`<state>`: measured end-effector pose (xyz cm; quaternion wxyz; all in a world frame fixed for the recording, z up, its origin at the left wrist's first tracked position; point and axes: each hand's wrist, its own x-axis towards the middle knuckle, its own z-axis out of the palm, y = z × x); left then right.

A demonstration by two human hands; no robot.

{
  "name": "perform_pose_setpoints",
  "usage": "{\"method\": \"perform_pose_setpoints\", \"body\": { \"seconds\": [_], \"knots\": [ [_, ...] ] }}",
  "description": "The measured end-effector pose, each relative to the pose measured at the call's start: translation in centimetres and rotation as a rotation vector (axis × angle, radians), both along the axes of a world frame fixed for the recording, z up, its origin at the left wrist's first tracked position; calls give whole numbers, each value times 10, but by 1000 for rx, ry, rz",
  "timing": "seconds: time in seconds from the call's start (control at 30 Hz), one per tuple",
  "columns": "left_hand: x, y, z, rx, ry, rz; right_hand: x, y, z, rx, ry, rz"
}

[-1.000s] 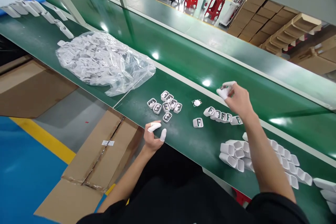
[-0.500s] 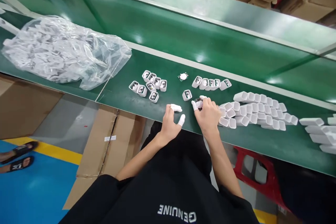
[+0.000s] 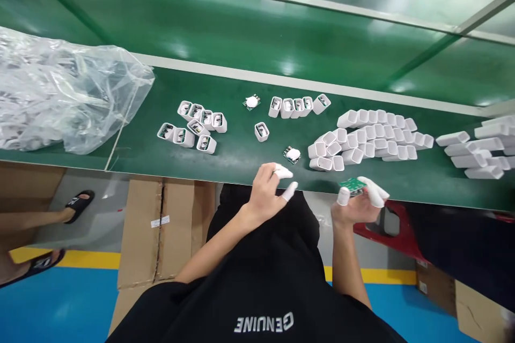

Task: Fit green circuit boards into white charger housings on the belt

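My right hand (image 3: 358, 201), with white finger cots, grips a green circuit board (image 3: 353, 185) between thumb and fingers at the bench's front edge. My left hand (image 3: 269, 193), also in finger cots, is held with thumb and fingers apart and nothing between them. A circuit board with a white round part (image 3: 292, 155) lies on the bench between the hands, and a similar board (image 3: 251, 102) lies farther back. One white housing (image 3: 261, 132) with parts inside stands alone near the middle. To the right, white housings (image 3: 378, 134) lie in packed rows.
Filled housings (image 3: 206, 118) stand in a group at left, and a short row of them (image 3: 298, 106) is at the back. A plastic bag of white parts (image 3: 72, 91) covers the left end. More housings (image 3: 478, 153) are stacked far right. A red stool (image 3: 386, 228) stands below the bench.
My right hand has moved right and toward me, and now holds a green board. A board lies on the bench near where that hand was. The view has shifted right.
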<state>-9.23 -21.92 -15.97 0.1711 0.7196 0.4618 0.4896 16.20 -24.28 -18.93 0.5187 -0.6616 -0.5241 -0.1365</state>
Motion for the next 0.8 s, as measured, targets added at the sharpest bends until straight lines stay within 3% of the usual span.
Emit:
{"method": "perform_pose_setpoints", "body": {
  "seconds": [0.1,0.23,0.4,0.53,0.6,0.67,0.73,0.8],
  "knots": [
    [41,9,-5,43,149,-34,22,3,2,-78,53,-104],
    [78,25,-15,58,306,-28,22,13,7,-124,223,2],
    [85,29,-24,135,333,-30,11,20,10,-197,406,-7],
    [75,28,-21,95,235,-170,15,21,18,-181,592,14],
    [70,26,-16,-30,146,-278,16,21,27,-145,730,51],
    [64,21,-9,-267,-51,-359,13,21,41,-149,837,111],
    [56,11,-1,-521,-403,-417,8,16,58,-183,889,201],
    [44,-2,6,-725,-765,-469,1,7,69,-317,921,302]
  ]
}}
